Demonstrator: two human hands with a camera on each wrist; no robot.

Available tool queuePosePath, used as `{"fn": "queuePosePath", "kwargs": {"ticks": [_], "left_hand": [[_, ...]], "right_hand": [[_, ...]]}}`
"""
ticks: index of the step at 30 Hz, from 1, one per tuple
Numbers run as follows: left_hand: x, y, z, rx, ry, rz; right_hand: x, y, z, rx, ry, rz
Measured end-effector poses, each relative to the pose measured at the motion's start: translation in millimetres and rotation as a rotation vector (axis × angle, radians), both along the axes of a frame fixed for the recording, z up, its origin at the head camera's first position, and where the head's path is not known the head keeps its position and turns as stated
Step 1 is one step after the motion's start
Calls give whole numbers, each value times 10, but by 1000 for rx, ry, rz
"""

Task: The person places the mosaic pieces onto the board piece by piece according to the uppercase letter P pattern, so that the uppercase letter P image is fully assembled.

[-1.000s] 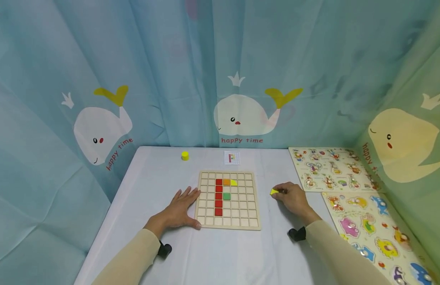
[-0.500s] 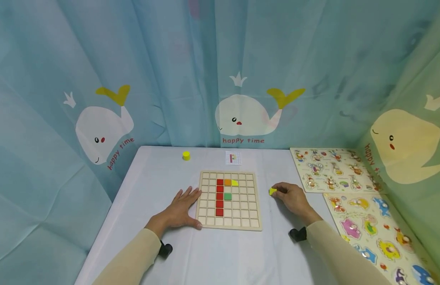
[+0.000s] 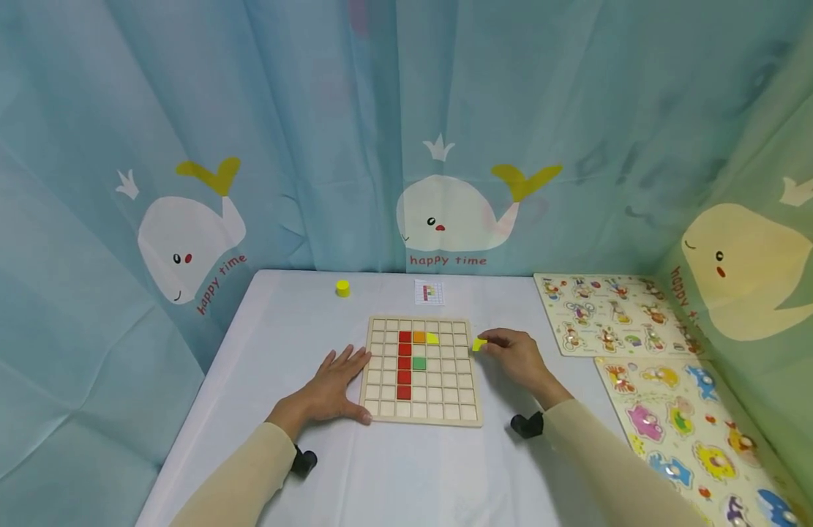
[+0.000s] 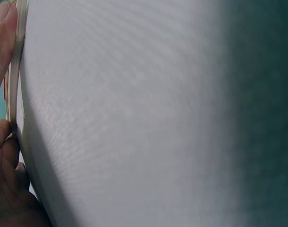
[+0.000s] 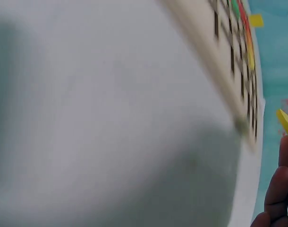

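Observation:
A wooden grid board (image 3: 448,380) lies on the white table. In it sit a column of several red tiles (image 3: 404,363), an orange tile (image 3: 419,337), a green tile (image 3: 419,364) and a slant-edged yellow tile (image 3: 432,339). My left hand (image 3: 328,388) rests at the board's left edge, fingers spread and thumb at the near corner. Only part of that hand (image 4: 4,179) shows in the left wrist view. My right hand (image 3: 519,359) pinches a small yellow tile (image 3: 478,344) just off the board's right edge. In the right wrist view that yellow tile (image 5: 285,120) sticks out from the fingertips.
Behind the board lies a printed pattern card (image 3: 429,292), with a yellow cylinder (image 3: 342,288) to its left. Two picture puzzle boards, one farther back (image 3: 610,311) and one nearer (image 3: 683,421), lie along the right side. Whale-printed curtains (image 3: 353,146) enclose the table.
My right hand has carried the yellow tile leftward and slightly away from me, up to the board's right edge. The tile turned a little between the fingers. My left hand has stayed put.

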State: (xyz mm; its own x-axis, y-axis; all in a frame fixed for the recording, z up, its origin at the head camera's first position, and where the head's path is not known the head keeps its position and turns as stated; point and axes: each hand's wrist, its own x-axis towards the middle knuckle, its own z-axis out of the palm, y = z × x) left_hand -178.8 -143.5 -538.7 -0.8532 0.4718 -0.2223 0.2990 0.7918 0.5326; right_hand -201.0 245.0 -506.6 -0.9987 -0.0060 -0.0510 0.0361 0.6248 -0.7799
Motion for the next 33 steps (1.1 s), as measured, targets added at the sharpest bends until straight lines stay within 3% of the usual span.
{"fn": "queuePosePath", "kwargs": {"ticks": [16,26,33], "left_hand": [[-1,-9,-14,-6,4,-1],[7,-16,1,-16,-2,-2],[3,-2,12,1,1,-1]], "right_hand": [[-17,-624,-104,-24,-35,106],[17,-727,-162,39,-59,113],[26,-741,-146,63,-25,143]]}}
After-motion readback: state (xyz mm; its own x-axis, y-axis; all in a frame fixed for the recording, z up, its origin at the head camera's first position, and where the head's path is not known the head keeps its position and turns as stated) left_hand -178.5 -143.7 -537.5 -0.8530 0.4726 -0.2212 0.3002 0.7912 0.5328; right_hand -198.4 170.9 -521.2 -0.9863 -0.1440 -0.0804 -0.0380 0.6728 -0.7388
